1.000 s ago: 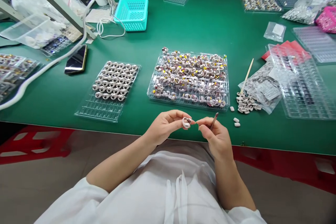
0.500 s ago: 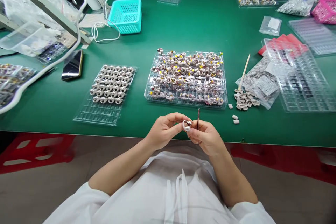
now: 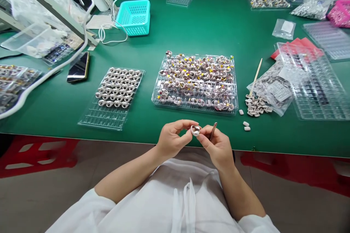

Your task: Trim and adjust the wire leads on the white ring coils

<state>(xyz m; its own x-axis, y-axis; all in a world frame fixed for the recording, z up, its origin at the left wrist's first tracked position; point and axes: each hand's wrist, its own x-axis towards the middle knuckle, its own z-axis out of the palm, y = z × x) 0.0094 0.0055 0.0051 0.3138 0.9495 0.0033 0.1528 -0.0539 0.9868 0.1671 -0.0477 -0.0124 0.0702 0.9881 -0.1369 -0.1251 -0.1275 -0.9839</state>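
Observation:
Near the table's front edge, a small white C-shaped piece point(image 3: 195, 130), which looks like an ear-clip earbud with a dark inside, is pinched in my left hand point(image 3: 172, 137). My right hand point(image 3: 218, 145) is closed, thumb and fingertip against the piece's right side. Dark tweezers point(image 3: 213, 129) stick up out of the right fingers, tips tilted upward. Beyond both hands lies a clear tray point(image 3: 195, 108) filled with similar pieces, several with yellow bits. Further left a second clear tray point(image 3: 102, 121) holds rows of beige shells point(image 3: 117, 87).
Loose beige shells point(image 3: 257, 105), a wooden stick point(image 3: 257, 72) and a plastic bag of parts point(image 3: 273, 85) lie right. Empty trays point(image 3: 314, 87) sit beyond them. A phone point(image 3: 78, 67), a turquoise basket point(image 3: 133, 18) and a white cable point(image 3: 54, 67) are left.
The tweezers have tipped from upright to leaning right in my right hand. The C-shaped piece has turned slightly between my fingers. The whole view has shifted a little.

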